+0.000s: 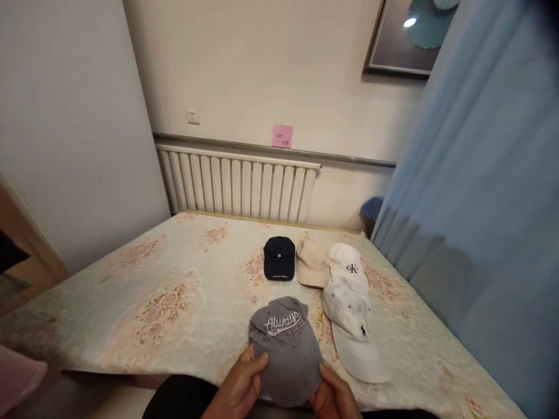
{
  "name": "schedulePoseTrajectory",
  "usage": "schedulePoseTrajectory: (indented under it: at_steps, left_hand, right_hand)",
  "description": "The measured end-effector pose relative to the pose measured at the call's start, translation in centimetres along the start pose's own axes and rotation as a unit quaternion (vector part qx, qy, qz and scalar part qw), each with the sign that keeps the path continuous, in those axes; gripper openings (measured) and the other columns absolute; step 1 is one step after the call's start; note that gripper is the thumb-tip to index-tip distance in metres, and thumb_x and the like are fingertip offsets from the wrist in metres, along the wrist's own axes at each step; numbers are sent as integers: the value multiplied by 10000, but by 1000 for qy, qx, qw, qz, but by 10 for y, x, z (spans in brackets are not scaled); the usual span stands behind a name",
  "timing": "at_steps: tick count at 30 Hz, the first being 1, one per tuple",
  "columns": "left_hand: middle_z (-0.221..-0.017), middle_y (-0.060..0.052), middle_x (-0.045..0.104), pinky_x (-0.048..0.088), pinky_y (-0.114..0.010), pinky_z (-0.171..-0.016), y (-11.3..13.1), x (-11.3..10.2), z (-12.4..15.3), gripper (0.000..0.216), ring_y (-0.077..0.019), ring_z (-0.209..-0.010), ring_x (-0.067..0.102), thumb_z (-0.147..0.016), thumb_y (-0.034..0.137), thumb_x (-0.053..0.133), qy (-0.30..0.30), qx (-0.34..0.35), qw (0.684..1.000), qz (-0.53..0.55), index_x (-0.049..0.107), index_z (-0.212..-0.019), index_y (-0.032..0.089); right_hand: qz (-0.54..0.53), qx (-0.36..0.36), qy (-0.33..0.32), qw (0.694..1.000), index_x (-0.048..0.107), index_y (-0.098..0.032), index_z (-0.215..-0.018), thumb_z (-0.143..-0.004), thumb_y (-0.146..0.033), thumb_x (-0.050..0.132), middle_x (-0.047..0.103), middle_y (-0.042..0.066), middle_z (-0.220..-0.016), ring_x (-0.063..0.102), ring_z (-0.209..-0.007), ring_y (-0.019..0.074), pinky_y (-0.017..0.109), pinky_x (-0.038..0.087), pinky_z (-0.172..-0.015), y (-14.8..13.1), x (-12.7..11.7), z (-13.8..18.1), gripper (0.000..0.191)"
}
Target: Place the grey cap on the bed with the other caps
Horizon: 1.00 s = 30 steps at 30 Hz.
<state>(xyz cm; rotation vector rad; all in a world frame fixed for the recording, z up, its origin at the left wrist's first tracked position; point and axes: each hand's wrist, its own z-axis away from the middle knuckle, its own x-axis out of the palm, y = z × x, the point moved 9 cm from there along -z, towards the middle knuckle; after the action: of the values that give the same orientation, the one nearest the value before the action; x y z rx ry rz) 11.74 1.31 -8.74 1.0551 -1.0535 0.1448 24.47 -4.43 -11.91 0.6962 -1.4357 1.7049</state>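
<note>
— Floral bedding covers the bed (174, 291), which runs back to a white radiator (238, 186) under a pale wall. What are the hands on?

— Both are clamped on the brim of a grey cap (286, 343) at the near edge of the bed. The left hand (244, 384) pinches the brim's left side, thumb on top; the right hand (334, 396) grips its right side the same way. The crown, with white script lettering, points away from the hands and rests on the bedding.

— And past them?

— Just right of the right hand, nearly touching the grey cap, lies a white cap (351, 331) with a small dark emblem, brim towards the person. Beyond it sits another white cap (347, 265) with dark letters, its brim overlapping the first one's crown. Left of that, a beige cap (311, 263), touching it, then a navy cap (279, 258) just beside the beige one, straight ahead of the hands and well apart from them.

— Anything else?

— A pink note (282, 135) stuck on the wall above the radiator, a blue curtain (480, 221) far right of the right hand, and a framed picture (406, 41) high on the wall.
</note>
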Motion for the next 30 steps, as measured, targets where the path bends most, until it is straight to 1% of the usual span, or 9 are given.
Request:
schedulePoseTrajectory:
  at_steps: [3, 7, 9, 11, 16, 17, 21, 25, 30]
  left_hand:
    - [-1120, -136, 666, 377, -415, -1003, 13, 6, -7, 402, -323, -1136, 559, -715, 176, 712, -22, -17, 999, -20, 635, -1109, 168]
    - [-1122, -137, 664, 381, -411, -999, 45, 21, -22, 479, -313, -1113, 575, -684, 133, 728, -47, 9, 998, -35, 611, -1147, 160]
    - [-1124, -133, 663, 395, -402, -986, 51, 19, -28, 495, -306, -1100, 584, -681, 116, 722, -56, 7, 998, -42, 600, -1159, 160]
    - [-1093, -134, 674, 426, -392, -948, 45, 3, -32, 471, -299, -1061, 608, -689, 120, 713, -40, -10, 998, -53, 601, -1145, 158]
    - [-887, -116, 721, 510, -369, -784, -10, -84, -22, 323, -250, -823, 689, -705, 180, 682, 130, -120, 976, -125, 615, -1019, 147]
    - [-879, -113, 722, 512, -374, -779, -18, -93, -19, 327, -249, -816, 691, -702, 170, 674, 135, -130, 974, -127, 610, -1022, 151]
    - [-867, -121, 720, 526, -389, -721, -27, -105, -15, 321, -271, -775, 696, -711, 228, 683, 136, -145, 973, -122, 604, -1011, 146]
    - [-803, -112, 724, 528, -335, -642, -8, -116, -23, 221, -245, -683, 696, -730, 243, 683, 213, -108, 965, -105, 613, -909, 135]
    - [-754, -87, 731, 527, -283, -677, 6, -125, -50, 131, -203, -687, 695, -778, 183, 606, 239, -72, 967, -52, 621, -893, 122]
  right_hand:
    - [16, -10, -5, 1000, 682, -183, -1037, -675, -282, 731, 718, 98, -1058, 648, -992, 259, 386, 486, -850, -8, 2, -8, 379]
    - [59, -29, -11, 998, 643, -179, -1107, -654, -269, 752, 726, 106, -1023, 677, -875, 244, 359, 501, -770, -27, 20, -23, 475]
    - [87, -39, -20, 995, 631, -181, -1104, -638, -262, 764, 727, 101, -1007, 681, -826, 228, 320, 505, -700, -33, 23, -30, 492]
    - [115, -22, -12, 993, 649, -164, -1019, -608, -273, 783, 739, 87, -913, 681, -725, 198, 267, 493, -607, -28, 12, -34, 446]
    - [178, 82, 81, 977, 611, -160, -748, -592, -312, 783, 683, 9, -596, 631, -521, 107, 170, 427, -492, 14, -58, -27, 277]
    - [215, 99, 100, 966, 595, -169, -723, -596, -317, 769, 670, 1, -566, 625, -503, 101, 163, 417, -476, 20, -71, -23, 262]
    - [325, 134, 125, 928, 575, -183, -644, -547, -268, 722, 639, 4, -466, 589, -389, 136, 182, 356, -377, 24, -94, -20, 195]
    - [358, 87, 153, 917, 523, -199, -535, -515, -232, 680, 583, -36, -378, 540, -326, 128, 175, 295, -339, -4, -95, -47, 161]
    - [333, 39, 201, 920, 557, -190, -580, -535, -228, 706, 645, -15, -489, 619, -450, 135, 199, 426, -432, -22, -91, -87, 160]
